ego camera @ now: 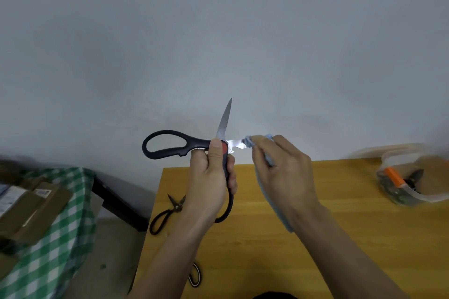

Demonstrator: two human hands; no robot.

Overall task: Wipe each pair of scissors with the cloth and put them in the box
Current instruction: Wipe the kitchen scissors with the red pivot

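My left hand (pixel 211 177) grips large black-handled kitchen scissors (pixel 170 144) at the red pivot, held up above the table with the blades spread wide. One blade points up, the other points right. My right hand (pixel 279 170) holds a light blue cloth (pixel 268 160) pinched around that right-pointing blade, hiding its tip. The clear plastic box (pixel 410 198) sits at the table's right edge with orange-handled and dark scissors inside. Small black scissors (pixel 167 211) lie on the table's left side. Another scissor handle (pixel 195 275) shows near the front, under my left forearm.
The yellow wooden table (pixel 340 238) fills the lower right. To the left stands a surface with a green checked cloth (pixel 65 238) and cardboard packages (pixel 31 209). A plain grey wall lies behind.
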